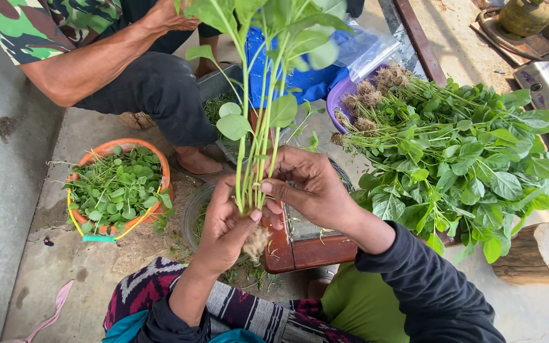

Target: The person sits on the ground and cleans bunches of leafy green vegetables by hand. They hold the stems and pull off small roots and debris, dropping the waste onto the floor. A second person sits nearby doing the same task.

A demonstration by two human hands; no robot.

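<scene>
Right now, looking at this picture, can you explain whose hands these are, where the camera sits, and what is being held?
There is one picture, taken by a camera on a person's head, looking down. The left hand grips a bunch of leafy stems just above the roots; the right hand pinches the stalks. A pile of greens lies to the right, and an orange bowl of picked leaves sits on the ground to the left. The arm at the top belongs to another person.

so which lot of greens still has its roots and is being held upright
The small bunch of leafy stems gripped by left hand and right hand; the big pile lies flat.
</scene>
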